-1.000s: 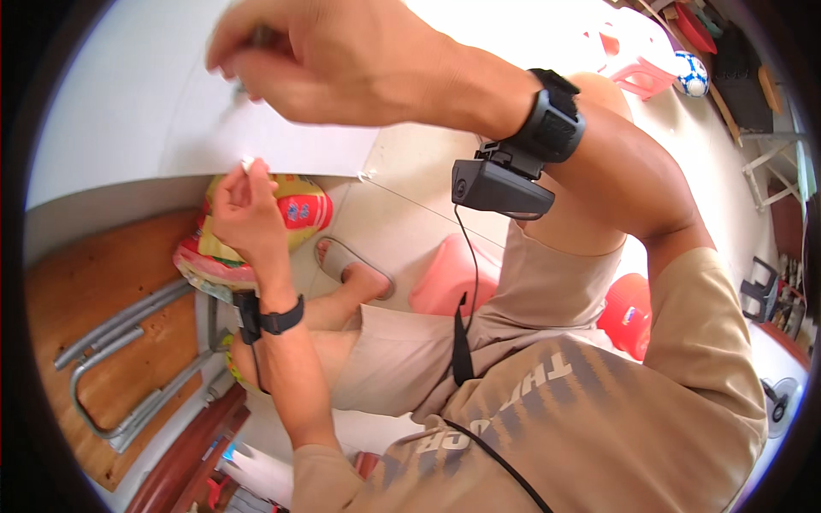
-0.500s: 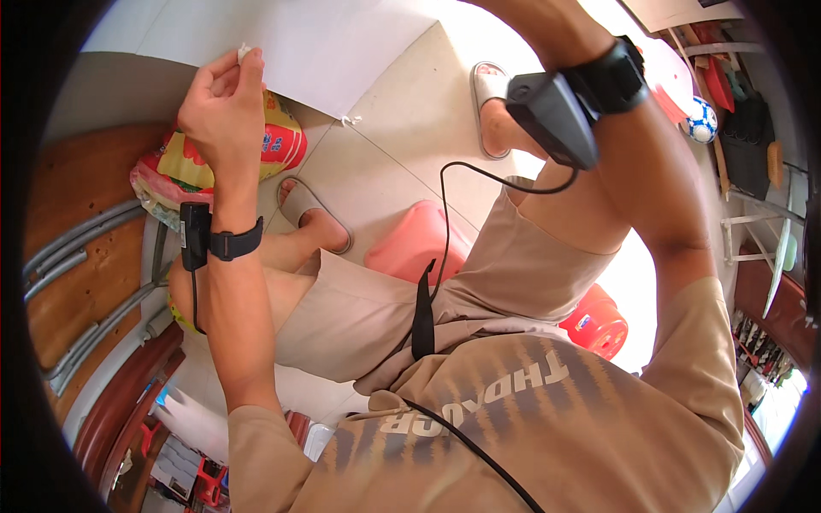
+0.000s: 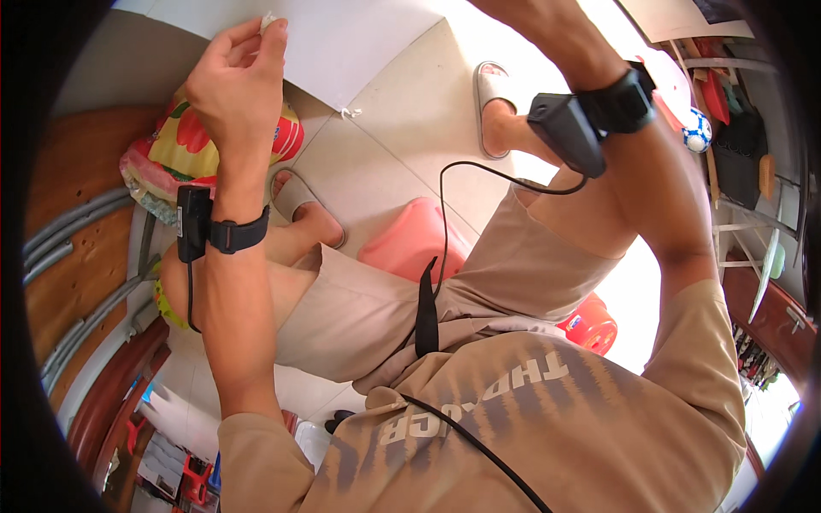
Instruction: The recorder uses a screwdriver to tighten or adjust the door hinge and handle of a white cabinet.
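My left hand point(image 3: 244, 85) is raised at the upper left, its fingertips pinched round a small white crumpled scrap point(image 3: 268, 17). Behind the hand stretches a smooth white surface point(image 3: 368, 43) with a straight edge. A second white scrap point(image 3: 351, 113) shows at the corner of that surface. From the right, my right forearm point(image 3: 654, 179) reaches up past the top of the picture; the right hand and whatever it touches lie outside the view. Each arm wears a black strap with a device, the left device point(image 3: 193, 222) and the right device point(image 3: 564, 132).
A yellow and red printed bag point(image 3: 184, 141) lies beside the left forearm. Between my legs stands a pink plastic stool point(image 3: 410, 239); a red plastic stool point(image 3: 592, 325) is under my right thigh. A black cable point(image 3: 442, 205) hangs across my lap. A blue and white ball point(image 3: 697, 132) sits at the right.
My left hand has moved slightly up and to the right, still pinching the scrap. The right forearm and its device have shifted a little to the right and down.
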Demonstrator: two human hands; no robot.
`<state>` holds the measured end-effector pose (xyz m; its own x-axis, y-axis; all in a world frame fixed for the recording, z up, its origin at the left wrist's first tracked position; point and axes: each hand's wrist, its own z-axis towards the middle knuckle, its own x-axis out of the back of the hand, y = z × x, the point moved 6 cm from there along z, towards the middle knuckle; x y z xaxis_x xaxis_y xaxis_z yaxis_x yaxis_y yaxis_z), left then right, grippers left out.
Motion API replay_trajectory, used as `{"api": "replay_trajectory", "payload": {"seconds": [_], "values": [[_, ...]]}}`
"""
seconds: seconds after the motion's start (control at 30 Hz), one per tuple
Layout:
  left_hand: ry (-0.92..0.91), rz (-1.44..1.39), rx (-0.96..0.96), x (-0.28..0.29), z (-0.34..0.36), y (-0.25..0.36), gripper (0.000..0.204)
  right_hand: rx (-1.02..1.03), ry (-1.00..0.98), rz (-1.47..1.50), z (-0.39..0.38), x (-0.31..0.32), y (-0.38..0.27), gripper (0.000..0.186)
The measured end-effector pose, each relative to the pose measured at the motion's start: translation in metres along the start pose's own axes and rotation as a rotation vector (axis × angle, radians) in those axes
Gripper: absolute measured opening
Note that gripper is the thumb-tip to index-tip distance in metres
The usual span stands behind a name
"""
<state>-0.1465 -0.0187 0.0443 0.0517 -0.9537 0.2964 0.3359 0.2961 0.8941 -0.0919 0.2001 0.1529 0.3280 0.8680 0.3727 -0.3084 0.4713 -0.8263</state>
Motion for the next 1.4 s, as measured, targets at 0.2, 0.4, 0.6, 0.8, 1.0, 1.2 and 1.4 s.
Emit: {"api": "replay_trajectory", "payload": {"seconds": [0.2,0.4,0.6,0.8,1.0,1.2,1.4], "values": [[0.025,0.035,-0.022,-0.020,0.000,0.007,0.027,0.210,0.042,0.049,-0.007,0.030,-0.023,0.017],[0.062,0.282,-0.098,0.001,-0.004,-0.002,0.026,0.031,-0.044,0.022,-0.005,0.003,-0.003,0.016],[-0.115,0.346,-0.039,-0.019,-0.012,-0.022,0.023,0.107,-0.168,-0.116,-0.010,0.001,0.016,0.017],[-0.181,0.295,-0.031,-0.028,-0.012,-0.016,0.022,0.396,-0.123,-0.031,-0.019,0.007,-0.019,0.025],[-0.187,0.309,-0.037,-0.023,-0.011,-0.012,0.021,0.638,-0.069,-0.161,-0.035,0.001,-0.050,0.025],[-0.189,0.322,-0.025,-0.016,-0.008,-0.011,0.020,0.416,-0.202,-0.198,-0.030,-0.020,-0.017,0.023],[-0.200,0.331,0.004,-0.016,-0.011,-0.008,0.019,0.483,-0.177,-0.117,-0.039,-0.023,-0.042,0.029]]}}
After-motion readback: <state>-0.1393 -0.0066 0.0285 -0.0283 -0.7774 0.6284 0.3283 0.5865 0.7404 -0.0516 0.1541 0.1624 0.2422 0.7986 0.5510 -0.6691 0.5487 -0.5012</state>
